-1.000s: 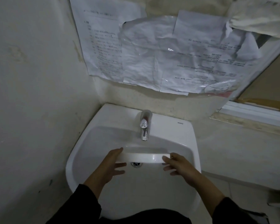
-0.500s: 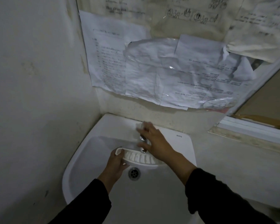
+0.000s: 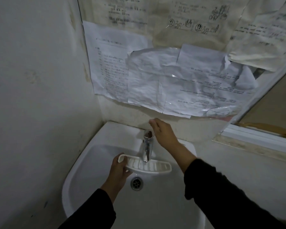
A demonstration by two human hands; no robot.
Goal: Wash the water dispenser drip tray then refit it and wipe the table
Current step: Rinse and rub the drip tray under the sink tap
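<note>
The white slotted drip tray [image 3: 149,166] is held level over the basin of the white sink [image 3: 96,156], right under the spout of the chrome tap [image 3: 146,147]. My left hand [image 3: 119,169] grips the tray's left end. My right hand [image 3: 163,133] hovers just right of the tap's top, fingers extended and holding nothing; I cannot tell whether it touches the tap. No water stream is visible.
The drain [image 3: 136,183] lies in the basin below the tray. The sink sits in a corner, with a bare wall on the left and crumpled paper notices [image 3: 172,80] taped above. A window ledge [image 3: 254,142] runs at the right.
My right hand let go of the tray's right end, went to the tap top, and now sits just beside it. The tray has turned slotted side up, held by my left hand alone.
</note>
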